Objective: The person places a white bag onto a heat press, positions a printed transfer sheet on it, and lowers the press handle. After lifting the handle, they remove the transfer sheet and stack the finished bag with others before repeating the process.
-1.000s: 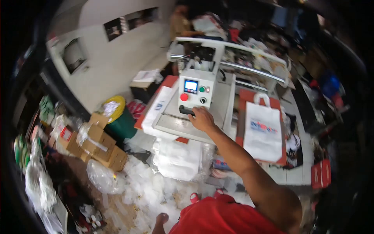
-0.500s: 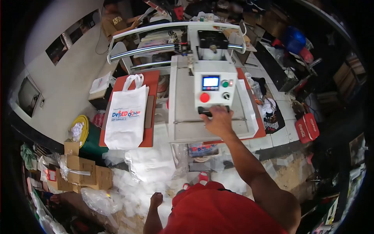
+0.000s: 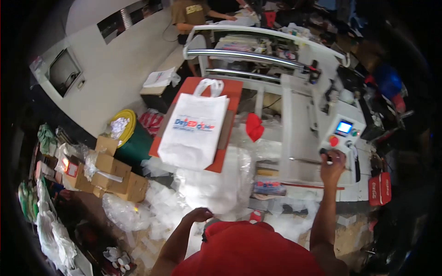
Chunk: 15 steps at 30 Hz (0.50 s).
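Note:
My right hand (image 3: 333, 166) is closed round the black handle (image 3: 325, 151) at the front of a white heat press head (image 3: 346, 123). The head carries a lit screen, a red button and a green button. My left hand (image 3: 200, 214) hangs low in front of my red shirt, its fingers curled, with nothing visible in them. Ahead of it, a white tote bag (image 3: 193, 133) with blue and red print lies flat on a reddish-brown board (image 3: 232, 89), handles pointing away. Between that board and the grey press plate (image 3: 294, 138) lies a red cloth (image 3: 254, 127).
Steel rails (image 3: 244, 55) cross behind the press. A green bin (image 3: 140, 142) with a yellow rim and cardboard boxes (image 3: 110, 172) stand left. White bags and plastic wrap (image 3: 214, 181) lie below the board. A red cooler (image 3: 380, 189) is right. Another person (image 3: 189, 16) works at the back.
My right hand and the press head have moved right, away from the tote bag, and the red cloth now shows. The view has turned left. My left hand has risen slightly.

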{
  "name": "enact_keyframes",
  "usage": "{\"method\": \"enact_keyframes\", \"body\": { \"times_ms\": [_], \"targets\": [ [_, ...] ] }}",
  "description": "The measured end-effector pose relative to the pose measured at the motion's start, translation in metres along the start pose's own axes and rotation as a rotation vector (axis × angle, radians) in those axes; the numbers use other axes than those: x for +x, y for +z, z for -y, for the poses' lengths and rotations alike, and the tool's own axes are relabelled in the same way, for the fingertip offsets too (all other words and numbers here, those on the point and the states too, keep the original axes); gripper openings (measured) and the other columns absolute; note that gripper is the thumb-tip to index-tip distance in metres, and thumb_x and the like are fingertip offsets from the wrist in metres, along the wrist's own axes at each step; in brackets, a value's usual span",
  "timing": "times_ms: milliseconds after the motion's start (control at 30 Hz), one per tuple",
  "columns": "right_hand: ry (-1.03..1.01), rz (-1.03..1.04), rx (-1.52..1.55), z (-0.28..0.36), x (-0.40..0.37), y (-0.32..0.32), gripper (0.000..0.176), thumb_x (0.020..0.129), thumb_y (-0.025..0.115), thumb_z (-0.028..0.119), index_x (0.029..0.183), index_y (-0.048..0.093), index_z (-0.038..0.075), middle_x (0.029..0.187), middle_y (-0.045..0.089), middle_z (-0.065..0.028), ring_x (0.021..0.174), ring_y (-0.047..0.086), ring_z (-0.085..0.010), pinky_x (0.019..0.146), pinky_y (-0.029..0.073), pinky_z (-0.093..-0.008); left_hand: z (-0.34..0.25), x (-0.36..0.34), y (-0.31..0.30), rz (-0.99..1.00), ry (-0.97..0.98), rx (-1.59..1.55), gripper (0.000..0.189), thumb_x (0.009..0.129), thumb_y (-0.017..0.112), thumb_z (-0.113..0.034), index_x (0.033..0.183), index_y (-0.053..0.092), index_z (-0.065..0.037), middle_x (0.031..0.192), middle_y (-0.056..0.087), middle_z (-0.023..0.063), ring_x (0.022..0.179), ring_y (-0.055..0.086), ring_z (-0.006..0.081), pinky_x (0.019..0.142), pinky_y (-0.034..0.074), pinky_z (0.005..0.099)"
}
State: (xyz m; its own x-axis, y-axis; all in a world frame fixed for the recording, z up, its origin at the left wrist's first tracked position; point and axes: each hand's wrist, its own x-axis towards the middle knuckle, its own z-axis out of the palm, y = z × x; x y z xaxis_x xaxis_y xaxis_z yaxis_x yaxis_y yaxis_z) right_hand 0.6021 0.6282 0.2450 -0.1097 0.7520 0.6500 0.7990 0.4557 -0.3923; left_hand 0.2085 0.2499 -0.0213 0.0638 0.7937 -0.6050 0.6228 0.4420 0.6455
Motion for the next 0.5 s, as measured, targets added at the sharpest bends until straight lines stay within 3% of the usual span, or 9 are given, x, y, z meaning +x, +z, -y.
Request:
{"method": "enact_keyframes", "body": {
  "times_ms": [67, 100, 133, 167, 200, 267, 333, 400, 500],
  "targets": [
    [0.001, 0.009, 0.021, -0.017, -0.002, 0.010, 0.018, 0.077, 0.072, 0.009, 0.094, 0.066, 0.004, 0.109, 0.060, -0.0158, 0.103, 0.057, -0.0354, 0.089, 0.044, -0.0467, -0.028, -0.023, -0.058, -0.011, -0.064, -0.118, 0.041, 0.087, 0.060, -0.043, 0.106, 0.068, -0.007, 0.093, 0.072, 0.0107, 0.087, 0.069, 0.0242, 0.083, 0.052, 0.0368],
    [-0.041, -0.009, -0.026, -0.025, 0.000, 0.013, 0.018, 0.078, 0.071, 0.008, 0.095, 0.066, 0.003, 0.110, 0.060, -0.0180, 0.103, 0.056, -0.0369, 0.090, 0.044, -0.0473, -0.027, -0.027, -0.081, -0.044, 0.015, -0.115, 0.019, 0.091, 0.057, -0.016, 0.103, 0.065, -0.003, 0.091, 0.069, 0.0072, 0.079, 0.068, 0.0157, 0.074, 0.053, 0.0310],
    [-0.079, -0.026, -0.082, -0.027, -0.003, 0.014, 0.018, 0.079, 0.070, 0.007, 0.096, 0.065, 0.002, 0.110, 0.059, -0.0201, 0.103, 0.056, -0.0384, 0.090, 0.044, -0.0478, -0.031, -0.037, -0.110, -0.032, 0.086, -0.289, 0.017, 0.089, 0.057, -0.008, 0.102, 0.065, -0.002, 0.089, 0.069, 0.0066, 0.080, 0.068, 0.0145, 0.075, 0.053, 0.0287],
    [-0.073, -0.038, -0.108, -0.021, -0.003, 0.011, 0.018, 0.079, 0.069, 0.006, 0.097, 0.065, 0.002, 0.111, 0.059, -0.0208, 0.104, 0.056, -0.0391, 0.090, 0.044, -0.0483, -0.041, -0.042, -0.137, -0.113, 0.081, -0.160, 0.017, 0.087, 0.057, -0.005, 0.102, 0.065, -0.002, 0.090, 0.069, 0.0065, 0.080, 0.068, 0.0144, 0.074, 0.054, 0.0287],
    [-0.071, -0.044, -0.139, -0.015, -0.004, 0.007, 0.018, 0.080, 0.068, 0.006, 0.097, 0.064, 0.002, 0.112, 0.059, -0.0216, 0.105, 0.056, -0.0399, 0.091, 0.044, -0.0488, -0.039, -0.044, -0.162, -0.161, 0.188, -0.245, 0.018, 0.088, 0.063, -0.019, 0.099, 0.067, -0.006, 0.084, 0.070, 0.0062, 0.077, 0.068, 0.0156, 0.071, 0.054, 0.0324],
    [-0.078, -0.045, -0.184, -0.007, -0.006, 0.009, 0.023, 0.080, 0.063, 0.000, 0.103, 0.062, 0.002, 0.112, 0.059, -0.0209, 0.107, 0.055, -0.0406, 0.093, 0.043, -0.0486, -0.065, -0.049, -0.215, -0.369, 0.230, -0.103, 0.016, 0.086, 0.068, -0.017, 0.095, 0.065, -0.004, 0.084, 0.070, 0.0093, 0.075, 0.070, 0.0213, 0.070, 0.055, 0.0334],
    [-0.026, -0.327, -0.320, 0.005, -0.010, 0.014, 0.027, 0.079, 0.057, -0.004, 0.106, 0.060, 0.001, 0.113, 0.059, -0.0205, 0.108, 0.054, -0.0402, 0.094, 0.041, -0.0479, -0.064, -0.030, -0.252, -0.552, 0.376, -0.103, 0.014, 0.086, 0.066, -0.015, 0.093, 0.064, -0.003, 0.084, 0.070, 0.0111, 0.074, 0.069, 0.0245, 0.070, 0.055, 0.0344],
    [0.032, -0.286, -0.325, 0.040, -0.032, 0.018, 0.032, 0.078, 0.052, -0.007, 0.109, 0.057, 0.000, 0.111, 0.059, -0.0194, 0.108, 0.054, -0.0389, 0.096, 0.041, -0.0465, -0.064, 0.002, -0.280, -0.725, 0.490, -0.037, 0.011, 0.082, 0.065, -0.008, 0.091, 0.063, -0.002, 0.080, 0.067, 0.0142, 0.075, 0.067, 0.0279, 0.071, 0.054, 0.0369],
    [0.030, -0.117, -0.096, 0.119, -0.092, 0.042, 0.031, 0.080, 0.051, -0.006, 0.110, 0.056, 0.001, 0.111, 0.059, -0.0167, 0.108, 0.055, -0.0364, 0.096, 0.041, -0.0435, -0.080, 0.046, -0.304, -0.805, 0.509, 0.121, 0.020, 0.079, 0.068, -0.011, 0.098, 0.063, -0.004, 0.092, 0.064, 0.0151, 0.089, 0.064, 0.0300, 0.078, 0.053, 0.0395]
  ]
}}
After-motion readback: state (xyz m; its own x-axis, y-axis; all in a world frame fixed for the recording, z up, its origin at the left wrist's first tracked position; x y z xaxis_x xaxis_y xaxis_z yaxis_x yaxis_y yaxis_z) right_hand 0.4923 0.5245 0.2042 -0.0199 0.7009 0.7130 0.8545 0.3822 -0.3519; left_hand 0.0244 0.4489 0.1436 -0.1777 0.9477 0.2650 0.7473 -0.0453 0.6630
